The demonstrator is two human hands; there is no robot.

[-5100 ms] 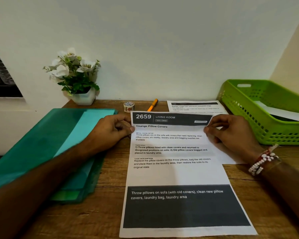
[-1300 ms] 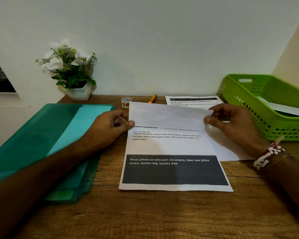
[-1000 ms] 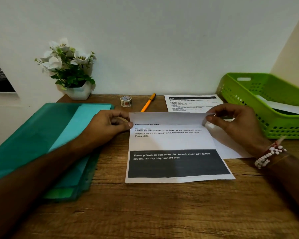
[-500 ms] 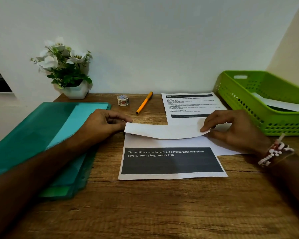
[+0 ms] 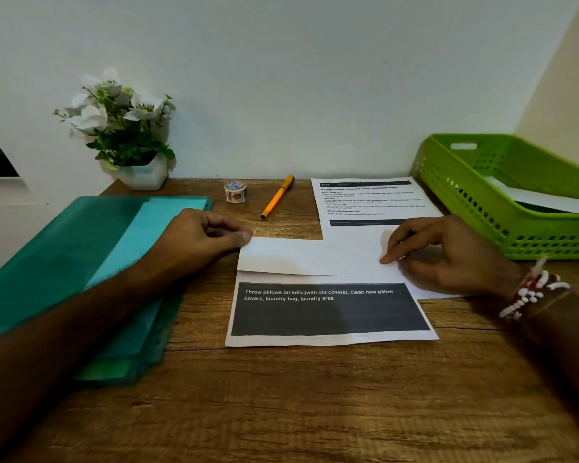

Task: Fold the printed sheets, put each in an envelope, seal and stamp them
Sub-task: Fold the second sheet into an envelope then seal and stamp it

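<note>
Logged wooden worktop (image 5: 315,412) set against pale wall. Found stack of teal folders (image 5: 64,262) at 9 o'clock, with left forearm lying across it. Noted green basket (image 5: 482,202) at 2 o'clock, white paper inside.

Located printed sheet (image 5: 315,259) at centre of worktop. Far part folded over toward 6 o'clock, blank back up, flap edge stopping just short of dark text block. Overlaps near-left corner of second sheet (image 5: 365,202) at 1 o'clock.

Recorded white flower pot (image 5: 144,173) at 10 o'clock by wall.

Left hand (image 5: 198,238): reaching in from 8 o'clock, knuckles up, fingers curled, pinching flap's far-left corner at the fold with thumb and forefinger.

Right hand (image 5: 448,259): entering from 4 o'clock, palm down, forefinger stretched toward 9 o'clock. Fingertip pressing flap's right end down; remaining fingers loosely curled, grasping nothing.

Orange pen (image 5: 277,196) at 12 o'clock, lying slanted between second sheet and small tape roll (image 5: 235,191), apart from both. Beaded bracelet (image 5: 528,292) on right wrist.
</note>
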